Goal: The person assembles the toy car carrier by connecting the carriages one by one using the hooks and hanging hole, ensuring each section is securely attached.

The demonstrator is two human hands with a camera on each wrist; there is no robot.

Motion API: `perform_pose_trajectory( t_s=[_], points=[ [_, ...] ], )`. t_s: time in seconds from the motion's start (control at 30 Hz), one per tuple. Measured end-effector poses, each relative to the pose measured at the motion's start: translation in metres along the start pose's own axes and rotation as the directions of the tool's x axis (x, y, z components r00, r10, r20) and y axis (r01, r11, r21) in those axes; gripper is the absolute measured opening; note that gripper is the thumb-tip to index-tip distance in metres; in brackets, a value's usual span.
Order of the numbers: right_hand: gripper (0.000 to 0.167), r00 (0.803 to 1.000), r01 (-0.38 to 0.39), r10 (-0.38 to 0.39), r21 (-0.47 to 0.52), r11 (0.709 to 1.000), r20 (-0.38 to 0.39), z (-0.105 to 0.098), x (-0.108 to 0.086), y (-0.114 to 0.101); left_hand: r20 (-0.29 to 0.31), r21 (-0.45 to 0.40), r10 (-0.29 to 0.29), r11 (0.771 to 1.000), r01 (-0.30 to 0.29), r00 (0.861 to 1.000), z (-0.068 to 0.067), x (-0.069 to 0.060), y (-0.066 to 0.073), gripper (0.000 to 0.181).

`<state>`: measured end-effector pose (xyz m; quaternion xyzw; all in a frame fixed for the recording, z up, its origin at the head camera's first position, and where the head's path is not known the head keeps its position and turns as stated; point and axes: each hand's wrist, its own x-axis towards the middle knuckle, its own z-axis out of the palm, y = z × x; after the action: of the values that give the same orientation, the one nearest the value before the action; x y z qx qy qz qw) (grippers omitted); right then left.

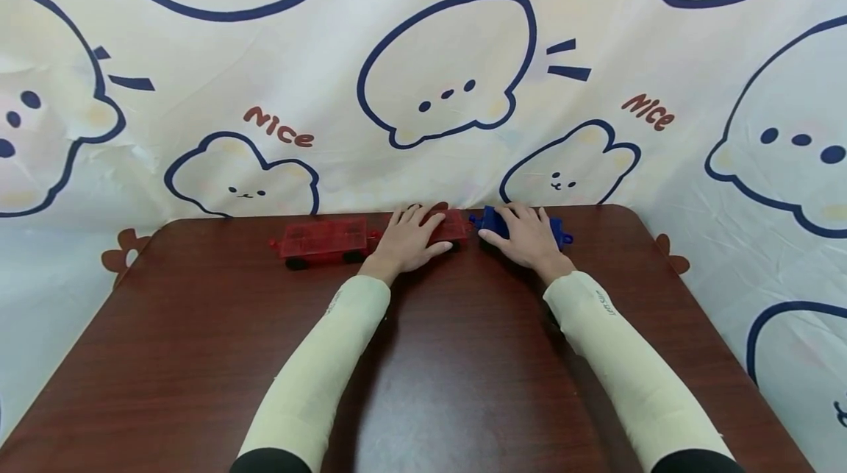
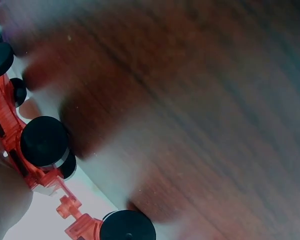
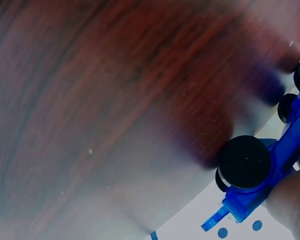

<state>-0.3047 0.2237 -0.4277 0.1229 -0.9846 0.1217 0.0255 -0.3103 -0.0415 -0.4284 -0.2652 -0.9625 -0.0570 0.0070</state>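
Note:
Over a translucent red toy train car [image 1: 455,229] at the table's far edge, my left hand [image 1: 406,239] grips the body from above, thumb on the near side. A second red train car [image 1: 324,239] stands to its left; in the left wrist view a coupling piece [image 2: 70,206] runs between the two. My right hand [image 1: 527,237] holds a blue toy train car [image 1: 492,221] with its thumb at the near side and fingers over the top. Black wheels [image 3: 245,161] and an end hook [image 3: 215,218] show on it. Whether the blue car's coupling touches the red car cannot be told.
The dark wood table [image 1: 437,377] has rounded far corners. Behind it hangs a pale cloth [image 1: 410,171] printed with blue cartoon outlines, close to the far edge where the cars stand.

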Motion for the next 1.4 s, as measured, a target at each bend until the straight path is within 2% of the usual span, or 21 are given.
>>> perform_pose_trajectory(
  t_s=[0.63, 1.17, 1.4],
  points=[
    [0.088, 1.000, -0.008, 0.009, -0.015, 1.000, 0.008, 0.002, 0.001, 0.000, -0.029, -0.026, 0.007, 1.000, -0.008, 1.000, 0.004, -0.005, -0.002, 0.067],
    [0.086, 1.000, 0.023, -0.023, 0.003, 1.000, -0.001, -0.001, 0.001, 0.007, -0.062, -0.089, 0.022, 0.996, -0.027, 0.998, 0.001, -0.005, -0.004, 0.067],
    [0.087, 0.999, 0.034, -0.034, 0.009, 0.999, -0.005, -0.001, 0.002, 0.010, -0.063, -0.103, 0.012, 0.994, -0.019, 0.998, 0.002, -0.004, -0.004, 0.068]
  ],
)
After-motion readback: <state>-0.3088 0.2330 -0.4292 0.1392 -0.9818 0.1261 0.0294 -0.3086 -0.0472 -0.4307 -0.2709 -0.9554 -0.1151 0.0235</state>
